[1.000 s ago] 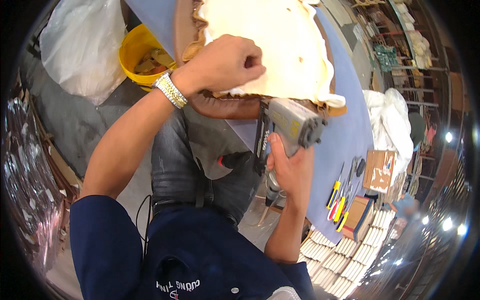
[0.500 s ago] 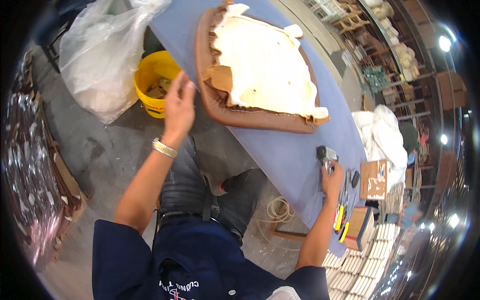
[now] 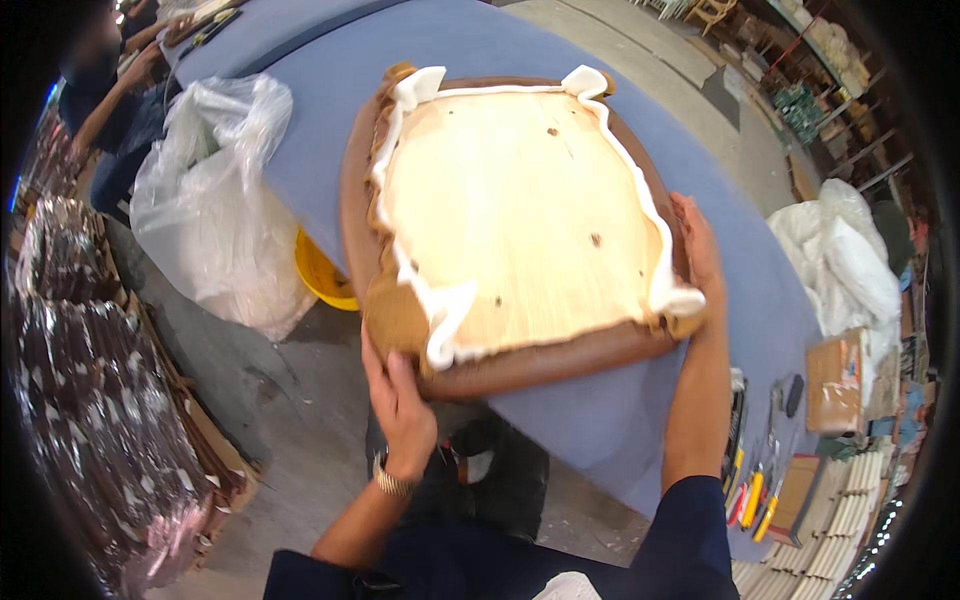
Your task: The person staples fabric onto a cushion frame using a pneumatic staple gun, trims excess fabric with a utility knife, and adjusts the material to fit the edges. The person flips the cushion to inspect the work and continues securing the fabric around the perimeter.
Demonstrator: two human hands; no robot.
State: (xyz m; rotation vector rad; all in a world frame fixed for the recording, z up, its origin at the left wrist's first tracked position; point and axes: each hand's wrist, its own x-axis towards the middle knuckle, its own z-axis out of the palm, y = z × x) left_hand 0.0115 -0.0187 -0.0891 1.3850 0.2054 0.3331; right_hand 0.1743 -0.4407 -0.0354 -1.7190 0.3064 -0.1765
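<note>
I'm gripping the upholstered seat [image 3: 520,225] from opposite sides for balance: left hand [image 3: 403,420] half-curling round its near-left corner, fingers perhaps tucking under, right hand [image 3: 700,250] cupping the right edge.

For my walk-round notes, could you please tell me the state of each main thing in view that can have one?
Cushion: board side up, white padding curling up at the corners.
Left hand: holding the cushion's near left corner.
Right hand: holding the cushion's right edge.
Plastic bag: bulging, contents unclear.
Bucket: partly hidden.
Yellow-handled tools: lying on the table.
Cardboard box: open or shut, cannot tell.
</note>
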